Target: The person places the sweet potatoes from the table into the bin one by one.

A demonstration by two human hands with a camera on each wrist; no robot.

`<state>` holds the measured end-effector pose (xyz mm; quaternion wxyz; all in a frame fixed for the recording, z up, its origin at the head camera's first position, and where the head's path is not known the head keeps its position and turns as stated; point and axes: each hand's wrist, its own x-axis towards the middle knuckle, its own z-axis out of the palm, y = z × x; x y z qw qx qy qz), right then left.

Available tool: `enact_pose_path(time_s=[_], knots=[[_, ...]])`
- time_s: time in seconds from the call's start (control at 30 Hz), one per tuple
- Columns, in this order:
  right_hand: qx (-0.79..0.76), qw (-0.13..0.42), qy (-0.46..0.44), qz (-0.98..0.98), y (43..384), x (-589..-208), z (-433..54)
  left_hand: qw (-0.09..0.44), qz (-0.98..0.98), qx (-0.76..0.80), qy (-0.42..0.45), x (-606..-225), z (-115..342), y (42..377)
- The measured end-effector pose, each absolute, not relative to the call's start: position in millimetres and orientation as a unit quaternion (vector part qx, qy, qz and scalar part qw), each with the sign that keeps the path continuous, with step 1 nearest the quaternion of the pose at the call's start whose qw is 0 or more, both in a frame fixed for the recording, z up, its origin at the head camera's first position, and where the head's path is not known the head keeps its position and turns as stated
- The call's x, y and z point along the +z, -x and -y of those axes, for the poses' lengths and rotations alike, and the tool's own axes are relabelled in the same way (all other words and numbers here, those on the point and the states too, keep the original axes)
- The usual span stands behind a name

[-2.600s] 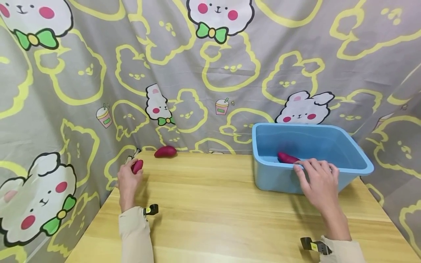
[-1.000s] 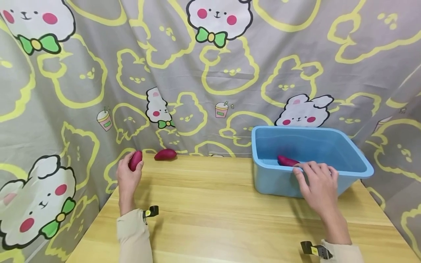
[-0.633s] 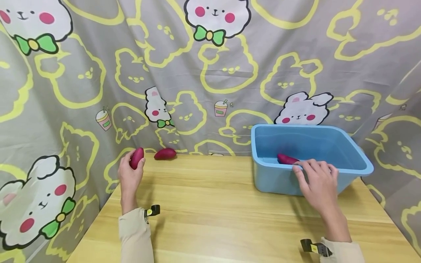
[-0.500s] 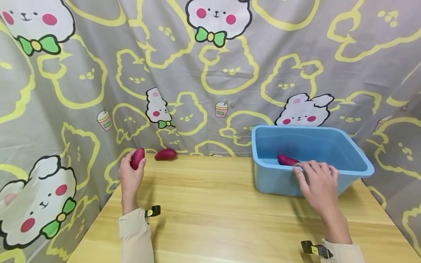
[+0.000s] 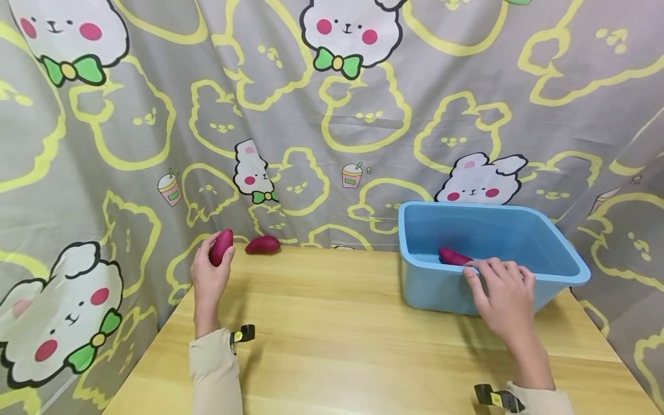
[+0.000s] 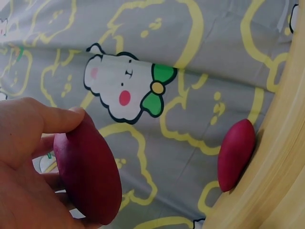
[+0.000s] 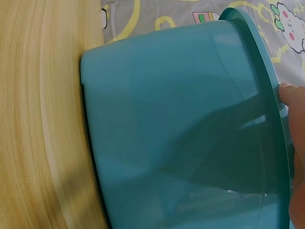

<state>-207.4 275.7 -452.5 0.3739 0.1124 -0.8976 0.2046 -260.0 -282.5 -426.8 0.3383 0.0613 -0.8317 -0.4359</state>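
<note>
My left hand (image 5: 211, 275) holds a dark magenta sweet potato (image 5: 221, 248) between thumb and fingers, above the table's far left part. Up close in the left wrist view, that sweet potato (image 6: 90, 171) has its long side facing the camera, the thumb on its upper end. A second sweet potato (image 5: 263, 245) lies just right of it at the table's back edge. My right hand (image 5: 505, 297) grips the near rim of a blue plastic bin (image 5: 441, 291), fingers bent over the rim and thumb on the outside. Inside the bin lies another sweet potato (image 5: 452, 257), partly hidden by the rim.
The wooden table (image 5: 332, 346) ends at a grey curtain (image 5: 311, 115) printed with cartoon animals, which closes off the back and both sides. The bin stands at the back right, close to the curtain. Each wrist wears a small black camera.
My left hand has lifted its sweet potato a little and moved slightly right, and the sweet potato now shows more of its length. My right hand stays on the bin's rim.
</note>
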Motion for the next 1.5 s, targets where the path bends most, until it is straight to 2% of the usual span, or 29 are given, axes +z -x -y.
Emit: enact_pose_path(time_s=[0.77,1.0,1.5], knots=[[0.209,0.384,-0.119,0.891,208,-451,-273,0.365,0.814,-0.452,0.007,-425,266,265],[0.210,0.387,-0.118,0.890,208,-454,-273,0.346,0.814,-0.465,0.021,-422,261,265],[0.209,0.384,-0.118,0.892,206,-454,-274,0.344,0.809,-0.475,0.040,-418,243,266]])
